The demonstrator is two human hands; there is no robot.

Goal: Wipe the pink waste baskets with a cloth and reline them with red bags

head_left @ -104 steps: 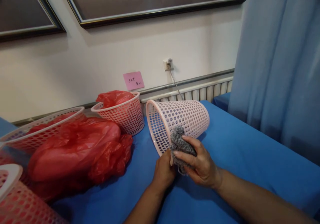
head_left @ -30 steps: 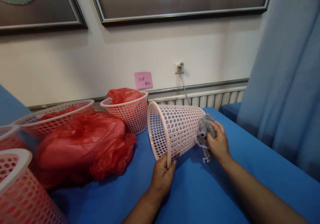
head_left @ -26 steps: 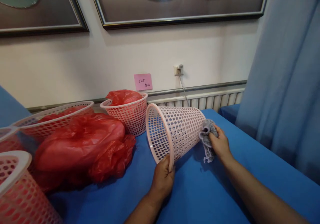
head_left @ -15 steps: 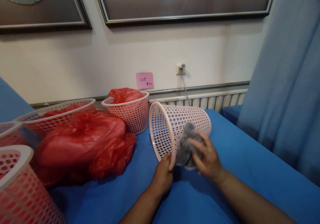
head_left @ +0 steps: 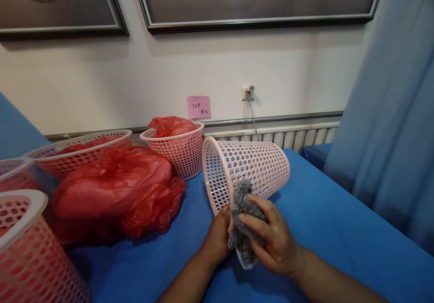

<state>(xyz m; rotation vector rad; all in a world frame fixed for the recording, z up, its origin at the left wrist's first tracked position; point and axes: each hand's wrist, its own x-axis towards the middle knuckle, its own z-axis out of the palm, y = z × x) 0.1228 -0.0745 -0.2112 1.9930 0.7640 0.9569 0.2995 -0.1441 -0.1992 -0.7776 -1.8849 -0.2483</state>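
Note:
A pale pink perforated basket (head_left: 257,167) lies on its side on the blue table (head_left: 332,221), its mouth facing left. My left hand (head_left: 217,237) grips the basket's lower rim. My right hand (head_left: 271,240) holds a grey knitted cloth (head_left: 242,217) and presses it against the basket's side wall near the rim. Part of the cloth hangs below my fingers.
A heap of red plastic bags (head_left: 111,190) lies left of the basket. Behind it stand a small pink basket (head_left: 178,151) with a red bag inside and a wide shallow basket (head_left: 81,151). Another pink basket (head_left: 30,253) is at the lower left. A blue curtain (head_left: 389,113) hangs right.
My right hand carried the grey cloth from the basket's closed far end back along its side to the rim, close to my left hand. The left hand kept its grip on the rim.

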